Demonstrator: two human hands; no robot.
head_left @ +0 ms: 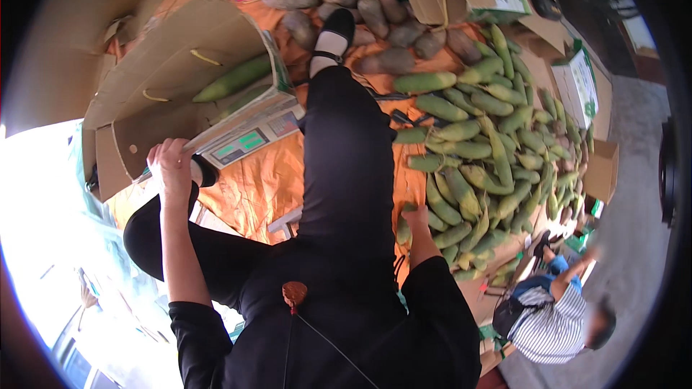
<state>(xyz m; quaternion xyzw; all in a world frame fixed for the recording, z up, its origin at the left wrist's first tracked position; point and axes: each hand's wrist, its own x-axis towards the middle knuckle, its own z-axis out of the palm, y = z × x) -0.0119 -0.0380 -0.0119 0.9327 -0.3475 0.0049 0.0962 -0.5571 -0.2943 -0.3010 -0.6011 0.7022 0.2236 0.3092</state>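
corn cob (405,229) under right hand (417,217)

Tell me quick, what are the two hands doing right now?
Left hand: closed, gripping the edge of the weighing scale.
Right hand: resting on a green corn cob at the pile's edge; whether it grips cannot be told.

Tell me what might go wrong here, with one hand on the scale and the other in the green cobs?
The left hand grips the edge of the weighing scale, which carries an open cardboard box and looks tilted; the box could slide off. The right hand reaches into the piled corn cobs, so loose cobs might roll off the orange sheet.
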